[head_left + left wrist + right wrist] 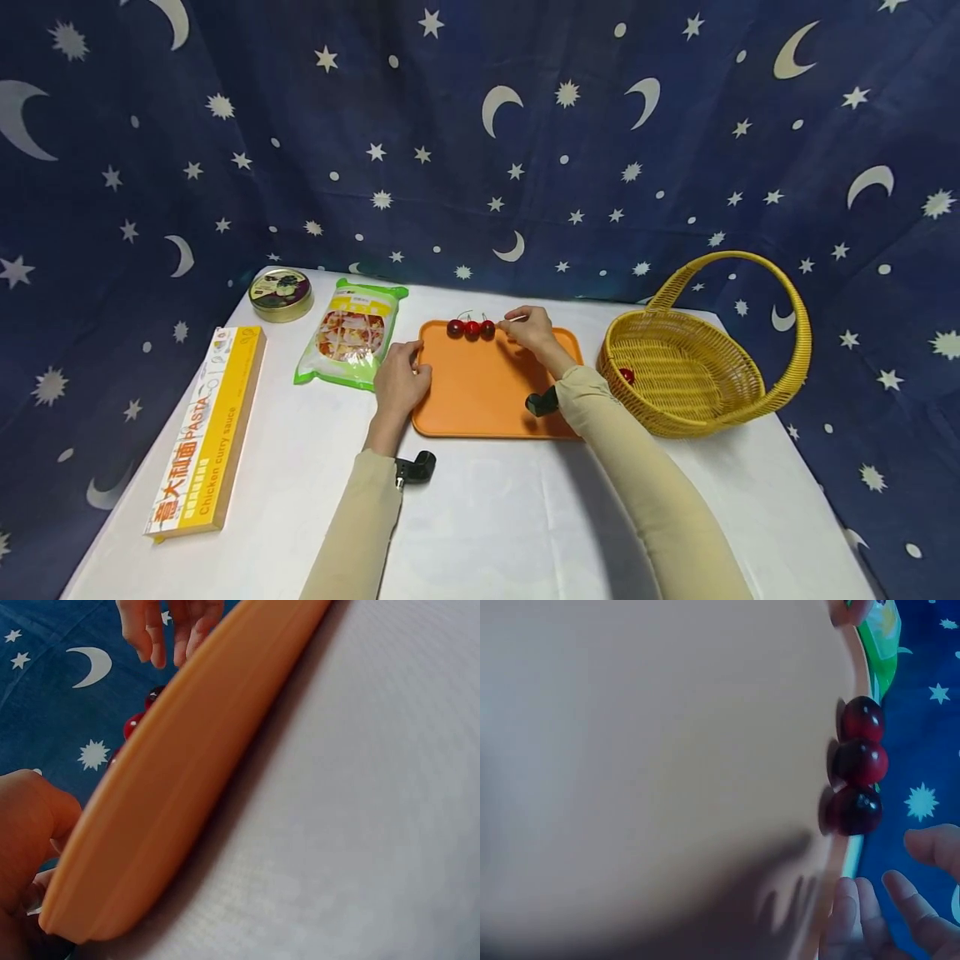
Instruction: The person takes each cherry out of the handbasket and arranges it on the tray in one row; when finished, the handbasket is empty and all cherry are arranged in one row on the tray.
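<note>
Three cherries (471, 328) lie in a row along the far rim of the orange tray (487, 392), touching one another, the row running left to right parallel to that rim. The right hand (529, 327) sits at the right end of the row, just beside the last cherry; its fingertips are pinched together on a thin pale stem (516, 317) which points away from the fruit toward the right — whether that stem is attached to the end cherry cannot be told from the head view. In the right wrist view the fingers (870, 915) show loosely curved just off the tray's edge, with the cherries (859, 765) stacked along the rim above them. The left hand (401, 383) is at the tray's left edge, fingers curled over the rim near the far-left corner, holding it; the left wrist view shows the tray (187, 772) edge-on and the thumb (30, 825) pressed against its near end. The right hand is plainly the nearer of the two to the row — the left is apart from it, across the tray's corner. To the right of the tray stands a yellow wicker basket (750, 392) with one red cherry (627, 376) inside at its left wall. To the left of the tray on the counter (487, 517): a green food packet (351, 337), a round tin (281, 293) and a long yellow pasta box (206, 429).
</note>
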